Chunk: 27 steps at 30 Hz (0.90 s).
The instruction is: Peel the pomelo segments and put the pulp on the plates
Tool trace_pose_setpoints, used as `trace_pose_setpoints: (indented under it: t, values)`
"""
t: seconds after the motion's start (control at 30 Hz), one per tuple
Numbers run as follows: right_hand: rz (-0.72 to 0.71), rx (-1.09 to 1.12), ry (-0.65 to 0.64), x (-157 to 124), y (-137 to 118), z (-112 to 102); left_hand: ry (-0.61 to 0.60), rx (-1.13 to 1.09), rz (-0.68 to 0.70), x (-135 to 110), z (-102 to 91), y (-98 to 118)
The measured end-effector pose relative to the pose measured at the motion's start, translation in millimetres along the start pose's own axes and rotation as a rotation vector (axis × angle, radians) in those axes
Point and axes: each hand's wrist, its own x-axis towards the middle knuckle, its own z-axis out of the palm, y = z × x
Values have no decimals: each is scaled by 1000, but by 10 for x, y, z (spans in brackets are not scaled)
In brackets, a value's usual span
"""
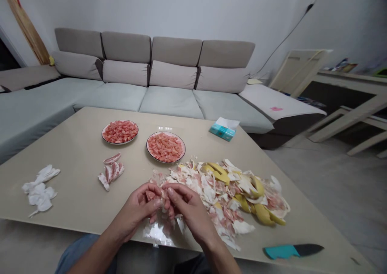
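Observation:
Both hands meet over the near edge of the table. My left hand is closed on a small piece of pink pomelo flesh. My right hand pinches at thin pale membrane beside it, thumb bent against the fingers; fingertips partly hide what is between them. Just right of the hands spreads a heap of white pith and membrane scraps with yellow pomelo peel. Several unpeeled pomelo segments lie to the left. Beyond stand two dark-rimmed plates, heaped with pink pomelo flesh and more pomelo pulp.
A knife with a turquoise handle and dark blade lies near the table's front right. Crumpled white tissues sit at the left, a blue tissue box at the back right. Behind the table runs a long grey sofa.

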Motion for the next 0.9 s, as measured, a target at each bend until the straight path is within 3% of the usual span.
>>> trace_pose_setpoints:
  t: [0.2, 0.5, 0.9]
  values:
    - [-33, -194, -65, -11, 10, 43, 84, 201, -25, 33, -19, -24]
    - [-29, -203, 24, 14, 33, 73, 237, 83, 5, 55, -48, -50]
    - [150, 120, -64, 19, 12, 17, 171, -207, -110, 61, -61, -38]
